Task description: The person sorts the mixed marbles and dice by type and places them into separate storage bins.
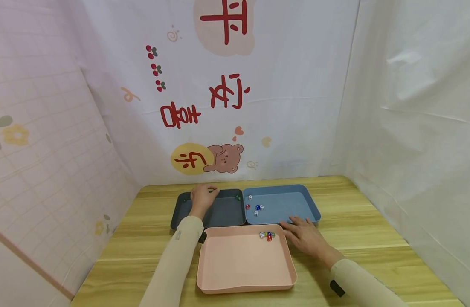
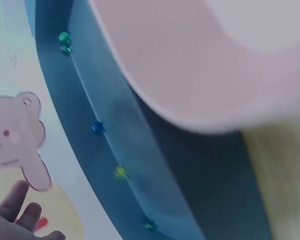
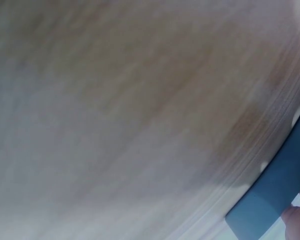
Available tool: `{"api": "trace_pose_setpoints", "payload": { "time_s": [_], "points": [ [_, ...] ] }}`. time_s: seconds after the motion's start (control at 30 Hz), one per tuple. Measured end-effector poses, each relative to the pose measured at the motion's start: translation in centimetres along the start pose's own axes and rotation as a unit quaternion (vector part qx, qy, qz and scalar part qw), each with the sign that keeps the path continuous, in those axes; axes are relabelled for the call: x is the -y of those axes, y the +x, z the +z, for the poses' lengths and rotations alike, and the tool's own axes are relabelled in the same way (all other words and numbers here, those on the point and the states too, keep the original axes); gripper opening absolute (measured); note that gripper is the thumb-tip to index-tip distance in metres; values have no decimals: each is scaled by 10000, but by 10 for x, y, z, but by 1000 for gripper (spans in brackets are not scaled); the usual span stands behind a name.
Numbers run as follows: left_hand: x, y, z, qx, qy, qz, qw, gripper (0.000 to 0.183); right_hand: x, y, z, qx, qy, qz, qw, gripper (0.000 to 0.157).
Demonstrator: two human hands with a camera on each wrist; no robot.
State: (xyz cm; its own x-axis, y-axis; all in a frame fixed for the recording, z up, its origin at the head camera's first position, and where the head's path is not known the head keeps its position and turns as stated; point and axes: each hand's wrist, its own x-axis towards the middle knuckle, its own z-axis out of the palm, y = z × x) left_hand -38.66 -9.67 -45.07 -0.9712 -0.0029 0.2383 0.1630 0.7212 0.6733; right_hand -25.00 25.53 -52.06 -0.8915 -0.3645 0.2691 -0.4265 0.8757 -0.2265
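My left hand [image 1: 202, 199] is over the dark slate tray [image 1: 229, 218], its fingers loosely bent with nothing visible in them. In the left wrist view, several glassy beads lie along that tray's far side: green ones [image 2: 65, 37], a blue bead [image 2: 97, 127] and a yellow-green bead [image 2: 120, 172]. My right hand [image 1: 306, 236] rests palm down by the near edge of the blue tray [image 1: 288, 204], fingers spread, next to the corner of the pink tray [image 1: 239, 260]. White, red and blue dice [image 1: 258, 207] lie in the blue tray's left part.
A small cluster of mixed dice [image 1: 269, 238] sits in the pink tray's far right corner. All the trays stand on a wooden table [image 1: 131, 256]. A printed white cloth [image 1: 288, 106] hangs behind, with more cloth at both sides.
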Motion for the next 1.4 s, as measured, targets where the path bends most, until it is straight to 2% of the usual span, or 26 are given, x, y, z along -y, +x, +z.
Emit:
{"api": "trace_pose_setpoints", "payload": {
  "time_s": [0.33,0.6,0.87,1.1,1.23,1.4],
  "points": [
    [-32,-4,21,211,-307,481,9981,25,-1,-1,1,-7,20,-2,10000,41],
    [-59,-17,36,446,-603,643,9951,20,-3,-1,4,-115,-2,-107,9999,40],
    [-76,-31,47,856,-746,912,9893,20,-6,1,5,-158,-26,-141,9998,40],
    [-87,-44,61,1260,-573,1021,9851,20,-7,1,4,-79,-17,-40,10000,41],
    [-93,-55,68,1463,-276,1243,9810,19,-6,1,3,-68,0,-28,10000,41],
    [-97,-68,75,1687,-152,1490,9742,21,-4,0,1,-81,-12,-64,9999,40]
  ]
}}
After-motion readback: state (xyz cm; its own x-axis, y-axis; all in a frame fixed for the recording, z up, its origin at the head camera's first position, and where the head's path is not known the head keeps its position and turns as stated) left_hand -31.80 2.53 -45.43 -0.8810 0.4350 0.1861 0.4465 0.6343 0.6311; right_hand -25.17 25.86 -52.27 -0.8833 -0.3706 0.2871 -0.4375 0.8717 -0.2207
